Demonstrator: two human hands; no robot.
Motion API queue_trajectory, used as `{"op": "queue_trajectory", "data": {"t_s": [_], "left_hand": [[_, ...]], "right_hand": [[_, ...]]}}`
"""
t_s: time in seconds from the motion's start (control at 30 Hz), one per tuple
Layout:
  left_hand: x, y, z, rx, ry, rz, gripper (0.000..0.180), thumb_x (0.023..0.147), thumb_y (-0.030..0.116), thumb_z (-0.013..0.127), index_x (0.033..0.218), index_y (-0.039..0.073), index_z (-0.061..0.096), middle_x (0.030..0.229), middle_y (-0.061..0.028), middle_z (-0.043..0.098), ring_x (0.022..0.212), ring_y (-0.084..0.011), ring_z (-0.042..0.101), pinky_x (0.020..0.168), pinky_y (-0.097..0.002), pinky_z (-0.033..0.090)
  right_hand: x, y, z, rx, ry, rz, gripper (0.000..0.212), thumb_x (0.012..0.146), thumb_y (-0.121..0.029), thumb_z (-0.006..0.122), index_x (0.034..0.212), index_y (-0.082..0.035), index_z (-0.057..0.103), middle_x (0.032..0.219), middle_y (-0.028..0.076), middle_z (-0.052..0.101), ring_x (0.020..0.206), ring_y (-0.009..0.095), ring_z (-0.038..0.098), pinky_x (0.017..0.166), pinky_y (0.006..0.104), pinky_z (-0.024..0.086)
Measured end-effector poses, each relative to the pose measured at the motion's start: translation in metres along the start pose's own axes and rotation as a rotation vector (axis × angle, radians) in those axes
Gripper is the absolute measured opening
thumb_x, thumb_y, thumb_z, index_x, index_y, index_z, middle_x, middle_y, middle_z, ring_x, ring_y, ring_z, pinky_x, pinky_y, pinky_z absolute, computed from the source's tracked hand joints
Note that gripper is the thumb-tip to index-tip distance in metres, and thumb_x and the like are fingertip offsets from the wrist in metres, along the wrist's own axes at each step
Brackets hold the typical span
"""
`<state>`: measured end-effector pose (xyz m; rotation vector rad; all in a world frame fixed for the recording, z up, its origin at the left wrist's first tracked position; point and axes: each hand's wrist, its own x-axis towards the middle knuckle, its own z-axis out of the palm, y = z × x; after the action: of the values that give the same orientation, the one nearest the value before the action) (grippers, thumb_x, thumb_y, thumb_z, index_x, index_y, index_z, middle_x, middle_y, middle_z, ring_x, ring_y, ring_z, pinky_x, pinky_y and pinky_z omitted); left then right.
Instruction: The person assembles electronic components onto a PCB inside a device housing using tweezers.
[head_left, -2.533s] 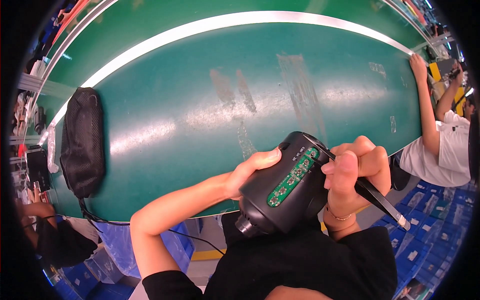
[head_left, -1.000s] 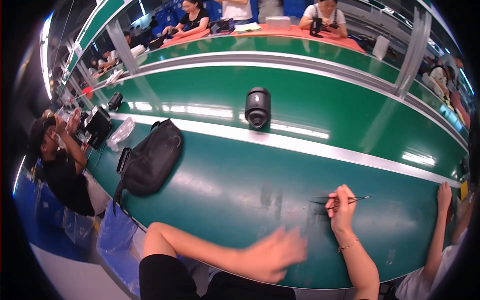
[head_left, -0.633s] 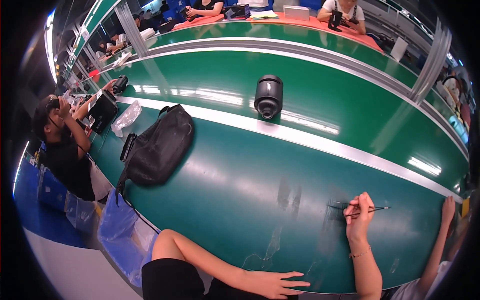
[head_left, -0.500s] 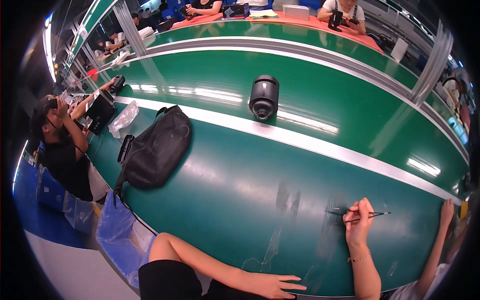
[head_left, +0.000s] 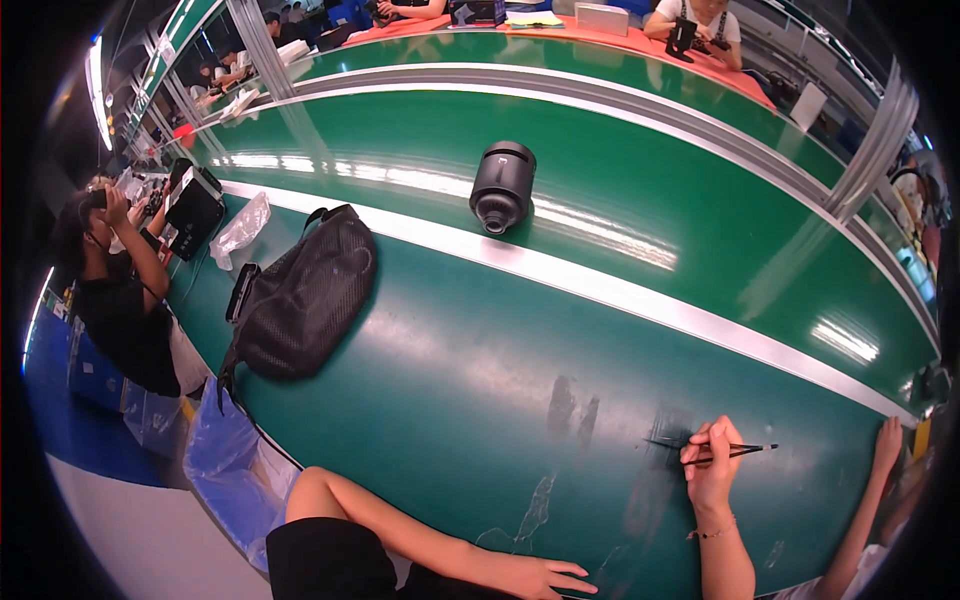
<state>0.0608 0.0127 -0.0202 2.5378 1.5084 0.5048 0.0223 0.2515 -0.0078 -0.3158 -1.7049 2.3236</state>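
My right hand (head_left: 712,470) is closed around thin black tweezers (head_left: 752,450), held just over the green worktop (head_left: 450,440). Their joined end points right and the legs spread to the left, past my fingers. Dark smudges mark the surface beside the tips. My left hand (head_left: 535,577) rests at the worktop's near edge, fingers stretched out and holding nothing. Beyond the white strip, a dark grey cylindrical device (head_left: 503,185) with a narrower round neck stands on the green belt (head_left: 640,180), out of reach of both hands.
A black mesh bag (head_left: 310,300) lies on the worktop's left, beside a clear plastic bag (head_left: 240,230). A blue-lined bin (head_left: 235,470) stands below the left edge. One co-worker (head_left: 125,300) is at left; another's arm (head_left: 865,510) rests at right. Others work across the belt.
The cylindrical device has shifted left along the belt. My right hand has dropped slightly nearer me, still with the tweezers. The dark object the left co-worker was reaching for has moved farther left.
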Motion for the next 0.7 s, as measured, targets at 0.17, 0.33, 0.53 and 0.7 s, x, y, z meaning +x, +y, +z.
{"op": "queue_trajectory", "data": {"t_s": [0.17, 0.33, 0.53, 0.7], "left_hand": [[0.0008, -0.0016, -0.0034, -0.019, 0.003, 0.004, 0.039, 0.074, 0.018, 0.039, 0.110, 0.006, 0.048, 0.120, -0.0039, 0.042, 0.122, -0.0238, 0.025, 0.098, -0.0410, 0.022], [0.0002, -0.0003, -0.0057, 0.061, 0.026, 0.002, 0.039, 0.073, 0.017, 0.040, 0.110, 0.005, 0.049, 0.119, -0.0049, 0.043, 0.121, -0.0239, 0.027, 0.098, -0.0400, 0.023], [0.0001, 0.0013, -0.0015, -0.042, 0.077, -0.004, 0.032, 0.071, 0.015, 0.043, 0.099, 0.005, 0.056, 0.108, -0.0047, 0.049, 0.120, -0.0247, 0.028, 0.098, -0.0410, 0.023], [0.0021, -0.0013, -0.0102, -0.046, 0.106, -0.007, 0.026, 0.070, 0.015, 0.044, 0.088, 0.006, 0.060, 0.099, -0.0045, 0.052, 0.119, -0.0259, 0.029, 0.098, -0.0421, 0.023]], "right_hand": [[-0.0002, -0.0019, 0.0000, -0.006, -0.017, -0.004, 0.027, 0.086, -0.018, 0.041, 0.064, -0.002, 0.041, 0.058, 0.005, 0.045, 0.042, 0.009, 0.047, 0.029, 0.0173, 0.031], [-0.0019, -0.0011, -0.0002, -0.043, -0.034, -0.013, 0.027, 0.086, -0.019, 0.041, 0.065, -0.002, 0.042, 0.058, 0.005, 0.045, 0.042, 0.009, 0.046, 0.030, 0.0173, 0.032], [-0.0029, -0.0008, 0.0011, -0.054, -0.047, -0.028, 0.027, 0.086, -0.019, 0.041, 0.065, -0.002, 0.042, 0.058, 0.006, 0.046, 0.042, 0.009, 0.046, 0.031, 0.0176, 0.032], [-0.0024, -0.0007, -0.0001, -0.071, -0.035, -0.024, 0.028, 0.086, -0.020, 0.041, 0.064, -0.002, 0.043, 0.058, 0.005, 0.045, 0.042, 0.009, 0.046, 0.030, 0.0173, 0.032]]}}
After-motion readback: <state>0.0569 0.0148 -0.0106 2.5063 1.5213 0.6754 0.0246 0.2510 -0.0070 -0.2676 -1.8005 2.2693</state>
